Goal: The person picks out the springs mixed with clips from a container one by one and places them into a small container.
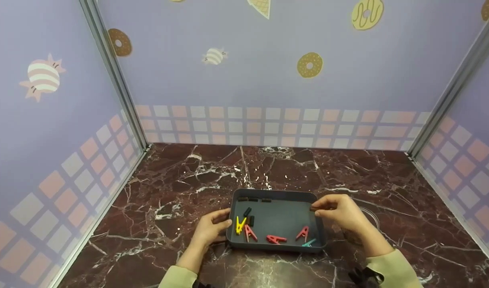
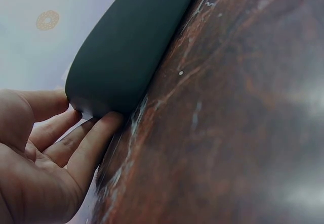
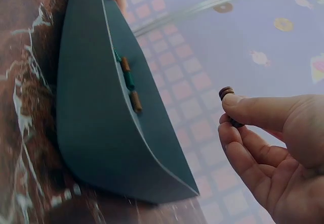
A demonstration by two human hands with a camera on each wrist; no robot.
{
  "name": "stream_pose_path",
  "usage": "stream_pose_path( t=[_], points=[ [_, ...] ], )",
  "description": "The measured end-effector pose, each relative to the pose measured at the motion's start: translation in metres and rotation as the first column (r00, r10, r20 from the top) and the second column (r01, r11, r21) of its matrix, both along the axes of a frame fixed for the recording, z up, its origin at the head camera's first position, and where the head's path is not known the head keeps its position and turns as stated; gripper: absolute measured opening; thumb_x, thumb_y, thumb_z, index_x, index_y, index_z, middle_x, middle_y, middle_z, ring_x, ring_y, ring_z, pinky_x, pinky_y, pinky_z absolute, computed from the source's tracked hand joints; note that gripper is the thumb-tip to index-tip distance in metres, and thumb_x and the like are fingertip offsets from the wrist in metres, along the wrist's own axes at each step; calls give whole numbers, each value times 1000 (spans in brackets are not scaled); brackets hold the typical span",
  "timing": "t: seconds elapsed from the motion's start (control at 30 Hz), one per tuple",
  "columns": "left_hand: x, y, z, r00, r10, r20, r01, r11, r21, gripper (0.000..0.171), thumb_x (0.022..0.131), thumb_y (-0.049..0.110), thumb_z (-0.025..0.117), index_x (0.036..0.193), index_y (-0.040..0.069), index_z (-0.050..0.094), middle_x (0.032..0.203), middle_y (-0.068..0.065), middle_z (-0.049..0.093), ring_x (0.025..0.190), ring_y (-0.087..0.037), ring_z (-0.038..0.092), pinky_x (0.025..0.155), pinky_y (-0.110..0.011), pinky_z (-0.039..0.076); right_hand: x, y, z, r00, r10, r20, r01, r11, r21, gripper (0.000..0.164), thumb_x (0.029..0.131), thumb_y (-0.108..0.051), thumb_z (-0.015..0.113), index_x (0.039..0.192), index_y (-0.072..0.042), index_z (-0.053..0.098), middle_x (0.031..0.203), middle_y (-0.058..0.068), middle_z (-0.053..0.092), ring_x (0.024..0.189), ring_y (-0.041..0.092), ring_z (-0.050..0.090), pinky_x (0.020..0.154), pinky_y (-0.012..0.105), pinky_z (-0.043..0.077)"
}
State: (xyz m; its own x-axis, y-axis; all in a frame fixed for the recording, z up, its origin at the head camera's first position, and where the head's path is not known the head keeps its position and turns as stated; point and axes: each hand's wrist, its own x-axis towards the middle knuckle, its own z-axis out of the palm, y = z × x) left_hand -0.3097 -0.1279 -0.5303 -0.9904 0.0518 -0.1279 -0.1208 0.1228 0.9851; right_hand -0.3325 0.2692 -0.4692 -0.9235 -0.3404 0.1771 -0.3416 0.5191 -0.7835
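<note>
A dark grey rectangular tray (image 1: 284, 218) lies on the marbled table. At its left side, my left hand (image 1: 212, 229) holds the wall; the left wrist view shows its fingertips (image 2: 109, 119) at the lower edge. Above the tray's right rim, my right hand (image 1: 342, 212) pinches a small dark ridged cylinder (image 3: 227, 91) between thumb and fingers. Several similar cylinders (image 1: 266, 200) lie along the back wall and at the left. Near the front are a yellow spring clip (image 1: 240, 226), red clips (image 1: 275, 239) and a teal clip (image 1: 309, 242).
Beside the right forearm stands a clear round container (image 1: 371, 218), partly hidden by the arm. Purple patterned panels (image 1: 268, 88) enclose the table (image 1: 180, 176) at the back and both sides.
</note>
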Motion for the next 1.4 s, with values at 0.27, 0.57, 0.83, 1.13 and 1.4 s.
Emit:
stream_pose_path(
  t=[0.27, 0.57, 0.83, 1.13, 1.4],
  points=[
    [0, 0, 1, 1000, 3, -2, -3, 1000, -19, 49, 97, 7, 69, 144, -2, 57, 141, -33, 57, 108, -35, 73, 75, -44, 67, 11, 30, 0, 997, -77, 22, 77, 997, 11, 20, 90, -13, 79, 108, -3, 78, 104, 17, 78, 80, 3, 70, 68, 22, 61],
    [1, -1, 2, 1000, -13, -3, 13, 1000, -24, 49, 99, 7, 68, 146, -1, 56, 146, -34, 52, 110, -38, 73, 75, -44, 67, 23, 69, 3, 973, -227, 36, 224, 972, 69, 25, 91, -21, 80, 111, -6, 78, 111, 15, 78, 82, 1, 70, 67, 21, 58],
    [1, 0, 2, 1000, -3, -7, 3, 1000, -30, 48, 98, 7, 68, 144, -1, 57, 145, -33, 55, 108, -37, 73, 74, -43, 67, 29, 91, -3, 958, -283, 41, 271, 945, 184, 21, 91, -19, 79, 111, -10, 79, 107, 10, 78, 83, 3, 69, 67, 21, 57],
    [-1, 0, -1, 1000, -4, 1, 4, 1000, -21, 49, 99, 6, 67, 146, -3, 55, 145, -33, 54, 110, -40, 72, 75, -46, 67, 29, 95, -8, 961, -277, 13, 263, 926, 270, 20, 90, -18, 79, 108, -8, 78, 105, 11, 78, 85, 13, 70, 64, 20, 56],
    [1, -1, 1, 1000, -13, -4, 13, 1000, -11, 50, 98, 7, 68, 146, -2, 55, 145, -34, 54, 111, -41, 72, 76, -45, 67, 29, 94, -9, 962, -274, -1, 261, 917, 302, 16, 89, -17, 80, 104, -10, 79, 104, 11, 78, 92, 23, 73, 66, 20, 57]
  ],
)
